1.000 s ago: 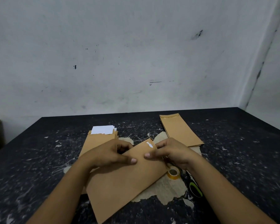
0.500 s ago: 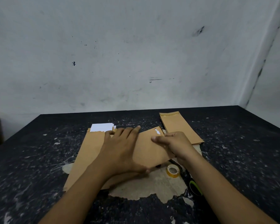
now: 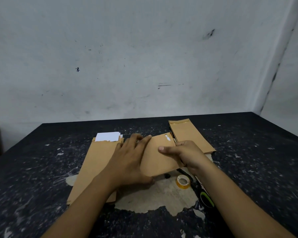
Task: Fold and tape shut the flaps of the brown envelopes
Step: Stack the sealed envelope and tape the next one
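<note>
Right hand (image 3: 187, 153) pinches flat brown paper envelope (image 3: 159, 157), thumb on top. Left hand (image 3: 129, 160), fingers straight and apart, presses the envelope's left end near mid-tabletop (image 3: 248, 152).

A single head-worn wide-angle view is aimed forward and down, close over the dark speckled tabletop (image 3: 248, 152); the grey plaster wall (image 3: 144, 57) is faced at twelve o'clock.

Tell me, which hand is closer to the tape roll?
Right. The right hand grips the envelope just above the tape roll; the left hand lies farther left, across the envelope.
</note>
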Action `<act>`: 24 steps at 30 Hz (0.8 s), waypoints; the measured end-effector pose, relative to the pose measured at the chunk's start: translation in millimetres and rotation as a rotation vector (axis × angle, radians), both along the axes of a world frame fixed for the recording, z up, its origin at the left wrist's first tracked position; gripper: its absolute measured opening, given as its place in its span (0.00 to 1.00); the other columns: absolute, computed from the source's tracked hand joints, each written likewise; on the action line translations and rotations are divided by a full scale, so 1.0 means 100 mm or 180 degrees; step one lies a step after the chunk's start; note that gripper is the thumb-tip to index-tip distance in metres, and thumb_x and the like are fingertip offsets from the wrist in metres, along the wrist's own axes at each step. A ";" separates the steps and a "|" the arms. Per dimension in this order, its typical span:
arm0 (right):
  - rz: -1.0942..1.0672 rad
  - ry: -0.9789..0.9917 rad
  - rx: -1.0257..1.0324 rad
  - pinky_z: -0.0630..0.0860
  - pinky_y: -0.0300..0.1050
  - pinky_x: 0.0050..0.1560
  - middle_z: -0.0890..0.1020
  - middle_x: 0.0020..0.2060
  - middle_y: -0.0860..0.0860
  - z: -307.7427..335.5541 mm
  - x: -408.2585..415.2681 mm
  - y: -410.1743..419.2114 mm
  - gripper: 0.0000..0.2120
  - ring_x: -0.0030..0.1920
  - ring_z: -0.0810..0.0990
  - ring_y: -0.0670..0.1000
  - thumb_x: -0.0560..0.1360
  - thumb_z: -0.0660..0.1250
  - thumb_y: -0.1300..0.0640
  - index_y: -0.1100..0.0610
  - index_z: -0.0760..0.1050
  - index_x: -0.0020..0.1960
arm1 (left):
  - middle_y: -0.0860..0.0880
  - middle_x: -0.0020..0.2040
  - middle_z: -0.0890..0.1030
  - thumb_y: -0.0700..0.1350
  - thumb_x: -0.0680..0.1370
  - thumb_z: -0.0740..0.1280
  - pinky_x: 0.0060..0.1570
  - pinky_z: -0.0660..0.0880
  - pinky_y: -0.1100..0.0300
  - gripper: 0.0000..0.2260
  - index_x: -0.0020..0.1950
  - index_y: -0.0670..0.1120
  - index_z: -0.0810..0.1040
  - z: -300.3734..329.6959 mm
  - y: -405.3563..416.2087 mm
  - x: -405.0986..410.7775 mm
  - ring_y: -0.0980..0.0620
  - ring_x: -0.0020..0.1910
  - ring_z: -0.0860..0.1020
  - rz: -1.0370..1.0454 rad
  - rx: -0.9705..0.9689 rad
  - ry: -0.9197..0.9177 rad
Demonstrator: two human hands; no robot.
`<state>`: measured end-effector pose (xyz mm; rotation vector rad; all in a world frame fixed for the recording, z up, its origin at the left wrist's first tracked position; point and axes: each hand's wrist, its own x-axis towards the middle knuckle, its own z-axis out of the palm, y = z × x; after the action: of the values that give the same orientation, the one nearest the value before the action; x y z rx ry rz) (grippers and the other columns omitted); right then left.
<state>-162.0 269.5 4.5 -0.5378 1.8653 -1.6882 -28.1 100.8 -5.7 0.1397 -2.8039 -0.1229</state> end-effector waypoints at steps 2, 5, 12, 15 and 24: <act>0.0024 -0.0040 -0.0006 0.75 0.41 0.34 0.85 0.34 0.52 0.01 -0.01 0.00 0.11 0.38 0.83 0.52 0.67 0.81 0.56 0.56 0.80 0.32 | 0.53 0.72 0.56 0.73 0.63 0.71 0.69 0.58 0.53 0.54 0.80 0.55 0.48 0.00 -0.01 0.00 0.53 0.70 0.61 -0.0019 -0.0017 0.0029; 0.0068 -0.0068 0.0056 0.74 0.42 0.34 0.85 0.32 0.51 0.00 -0.04 0.01 0.16 0.38 0.82 0.52 0.67 0.81 0.54 0.54 0.79 0.25 | 0.54 0.73 0.56 0.72 0.62 0.71 0.70 0.55 0.53 0.54 0.80 0.55 0.49 -0.02 -0.03 -0.01 0.54 0.72 0.58 -0.0011 0.0003 0.0037; 0.0043 -0.0126 0.0001 0.76 0.43 0.33 0.83 0.33 0.53 0.00 -0.07 0.03 0.17 0.36 0.81 0.54 0.64 0.83 0.51 0.53 0.75 0.27 | 0.56 0.73 0.63 0.71 0.62 0.69 0.67 0.53 0.59 0.51 0.80 0.55 0.54 0.00 -0.05 -0.01 0.56 0.72 0.61 -0.0078 0.0044 0.0151; 0.0072 -0.0113 0.0043 0.75 0.44 0.33 0.81 0.28 0.49 0.00 -0.09 0.03 0.20 0.34 0.80 0.52 0.65 0.82 0.51 0.53 0.76 0.21 | 0.56 0.73 0.63 0.71 0.62 0.69 0.67 0.52 0.60 0.51 0.80 0.55 0.54 0.00 -0.05 0.00 0.57 0.72 0.61 -0.0093 0.0053 0.0167; 0.0099 -0.0060 0.0108 0.73 0.45 0.37 0.82 0.34 0.52 -0.04 -0.11 0.01 0.14 0.39 0.81 0.54 0.68 0.80 0.53 0.56 0.77 0.33 | 0.55 0.75 0.60 0.74 0.64 0.69 0.66 0.50 0.59 0.52 0.81 0.56 0.51 -0.01 -0.04 0.00 0.57 0.72 0.56 -0.0138 -0.0036 0.0126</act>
<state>-172.5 270.8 0.9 -0.5326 1.8598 -1.6331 -27.8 97.0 -6.5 0.0731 -2.7685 -0.1186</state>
